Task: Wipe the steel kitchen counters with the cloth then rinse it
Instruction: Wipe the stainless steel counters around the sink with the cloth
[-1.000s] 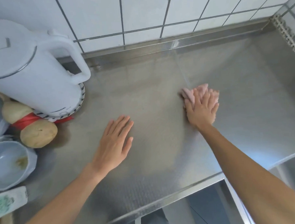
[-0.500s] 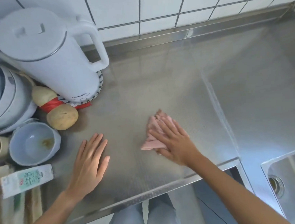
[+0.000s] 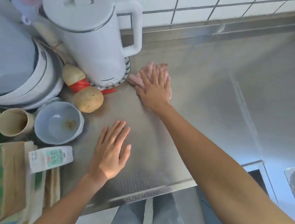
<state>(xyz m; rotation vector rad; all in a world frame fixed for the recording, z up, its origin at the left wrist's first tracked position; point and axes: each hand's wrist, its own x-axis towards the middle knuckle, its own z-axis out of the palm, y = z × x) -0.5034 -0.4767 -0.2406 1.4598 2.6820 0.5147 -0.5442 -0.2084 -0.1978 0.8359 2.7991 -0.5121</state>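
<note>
Left side of tabletop (image 3: 201, 92) is packed — kettle (image 3: 96, 44), gourd (image 3: 85, 91), bowl (image 3: 57, 122), cup (image 3: 13, 122), carton (image 3: 50, 158) block the way. Center & right are bare steel — free room to the back wall.

steel counter (image 3: 202, 109), kettle (image 3: 96, 39), bowl (image 3: 58, 122), cloth (image 3: 136, 77)

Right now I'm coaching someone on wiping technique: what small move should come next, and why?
Probably sweep the pink cloth back right, away from the kettle. The right hand presses it flat beside the kettle's base, leaving no room leftward, while the bare steel counter lies to the right.
</note>
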